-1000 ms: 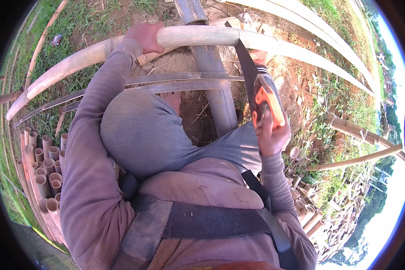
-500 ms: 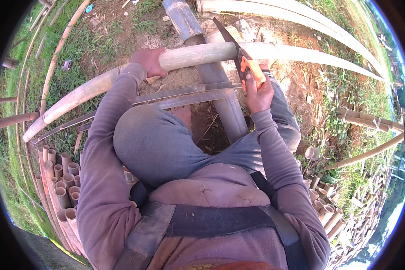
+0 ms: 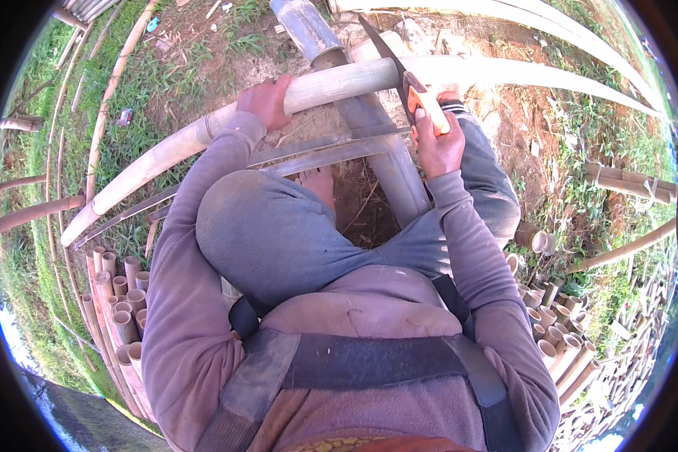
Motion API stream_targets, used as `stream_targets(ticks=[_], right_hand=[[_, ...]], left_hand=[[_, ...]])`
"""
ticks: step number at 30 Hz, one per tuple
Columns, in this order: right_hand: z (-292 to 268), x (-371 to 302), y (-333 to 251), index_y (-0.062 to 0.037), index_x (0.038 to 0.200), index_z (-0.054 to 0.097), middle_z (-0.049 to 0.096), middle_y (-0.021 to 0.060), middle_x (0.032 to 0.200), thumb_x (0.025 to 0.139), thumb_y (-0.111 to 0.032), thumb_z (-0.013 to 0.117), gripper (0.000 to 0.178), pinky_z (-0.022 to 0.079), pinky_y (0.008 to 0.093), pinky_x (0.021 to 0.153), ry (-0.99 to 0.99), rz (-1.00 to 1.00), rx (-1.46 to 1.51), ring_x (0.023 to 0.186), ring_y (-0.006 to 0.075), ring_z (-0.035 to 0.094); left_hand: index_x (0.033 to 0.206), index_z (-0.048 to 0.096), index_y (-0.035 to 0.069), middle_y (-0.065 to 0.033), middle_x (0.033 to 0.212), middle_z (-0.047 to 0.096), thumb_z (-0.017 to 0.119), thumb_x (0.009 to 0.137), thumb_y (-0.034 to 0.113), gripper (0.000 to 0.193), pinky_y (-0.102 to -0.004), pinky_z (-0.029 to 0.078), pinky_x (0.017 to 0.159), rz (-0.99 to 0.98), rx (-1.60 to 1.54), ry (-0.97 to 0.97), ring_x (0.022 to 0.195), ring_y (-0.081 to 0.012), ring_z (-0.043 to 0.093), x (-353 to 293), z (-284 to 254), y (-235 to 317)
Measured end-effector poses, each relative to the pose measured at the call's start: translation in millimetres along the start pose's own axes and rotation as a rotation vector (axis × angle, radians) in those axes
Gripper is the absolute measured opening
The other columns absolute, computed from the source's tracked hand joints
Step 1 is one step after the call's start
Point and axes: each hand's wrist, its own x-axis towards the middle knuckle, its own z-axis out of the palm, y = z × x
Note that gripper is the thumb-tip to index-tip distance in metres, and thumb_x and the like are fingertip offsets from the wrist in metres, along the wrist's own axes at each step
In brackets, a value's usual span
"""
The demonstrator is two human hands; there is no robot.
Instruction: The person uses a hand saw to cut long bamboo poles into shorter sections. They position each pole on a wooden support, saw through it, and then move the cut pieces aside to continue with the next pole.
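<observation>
A long pale bamboo pole [image 3: 343, 83] lies crosswise in front of me, resting over a thicker grey pole [image 3: 399, 177]. My left hand [image 3: 266, 104] is wrapped over the bamboo pole to the left of the saw. In my right hand [image 3: 438, 143] is a hand saw with an orange handle [image 3: 427, 105]. Its dark blade [image 3: 383, 47] crosses the bamboo pole at a slant, tip pointing away from me; how deep it sits in the pole I cannot tell.
Two flat grey bars [image 3: 320, 154] cross below the pole, near my bare foot [image 3: 316, 183]. Upright cut bamboo tubes [image 3: 124, 320] stand at left; more tubes [image 3: 565, 350] lie at right. A bamboo rail [image 3: 629, 183] stands at the right, and long pale poles [image 3: 520, 19] stretch behind.
The whole view has shifted slightly, so most things appear farther right. The saw's handle and blade have changed angle a little; both hands keep their grips.
</observation>
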Motion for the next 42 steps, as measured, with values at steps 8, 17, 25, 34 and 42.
stream_targets(ticks=[8, 17, 25, 34, 42], right_hand=[[-47, -63, -27, 0.0025, 0.105, 0.064, 0.069, 0.0059, 0.084, 0.1, -0.016, 0.074, 0.021, 0.052, 0.0273, 0.069, -0.044, 0.051, -0.027, 0.075, 0.0075, 0.061], [-86, -107, -65, 0.0033, 0.109, 0.064, 0.07, 0.0065, 0.094, 0.102, -0.01, 0.071, 0.016, 0.051, 0.0252, 0.072, -0.096, 0.178, -0.122, 0.08, 0.0071, 0.063], [-50, -65, -13, 0.0014, 0.103, 0.065, 0.068, 0.0099, 0.08, 0.099, -0.014, 0.074, 0.019, 0.052, 0.032, 0.069, -0.062, -0.047, -0.098, 0.073, 0.0125, 0.062], [-104, -133, -62, 0.0026, 0.106, 0.066, 0.066, 0.003, 0.079, 0.1, -0.009, 0.072, 0.014, 0.052, 0.0273, 0.066, -0.127, 0.165, -0.165, 0.071, 0.0088, 0.062], [-6, -3, -28, 0.0007, 0.101, 0.067, 0.069, 0.0156, 0.082, 0.096, -0.015, 0.077, 0.019, 0.054, 0.0353, 0.071, -0.043, -0.033, -0.255, 0.071, 0.0221, 0.066]], left_hand=[[0.14, 0.057, 0.021, -0.0197, 0.11, 0.074, 0.087, 0.063, 0.032, 0.083, -0.051, 0.057, 0.091, 0.048, -0.168, -0.142, 0.104, -0.0408, 0.072, 0, 4, -13], [0.144, 0.056, 0.022, -0.0188, 0.11, 0.075, 0.085, 0.064, 0.035, 0.086, -0.0513, 0.057, 0.092, 0.028, -0.154, -0.071, 0.104, -0.0422, 0.072, -19, 11, -5], [0.143, 0.056, 0.021, -0.0202, 0.111, 0.075, 0.085, 0.065, 0.036, 0.084, -0.05, 0.057, 0.093, 0.097, -0.159, -0.079, 0.103, -0.0421, 0.072, -8, 15, -8], [0.14, 0.058, 0.019, -0.0196, 0.101, 0.077, 0.085, 0.063, 0.038, 0.083, -0.049, 0.059, 0.086, 0.049, -0.21, -0.099, 0.094, -0.0398, 0.075, -14, 14, -23], [0.145, 0.055, 0.017, -0.0203, 0.112, 0.076, 0.089, 0.06, 0.036, 0.093, -0.0457, 0.057, 0.094, 0.104, -0.245, -0.173, 0.104, -0.0398, 0.073, 9, 7, -14]])
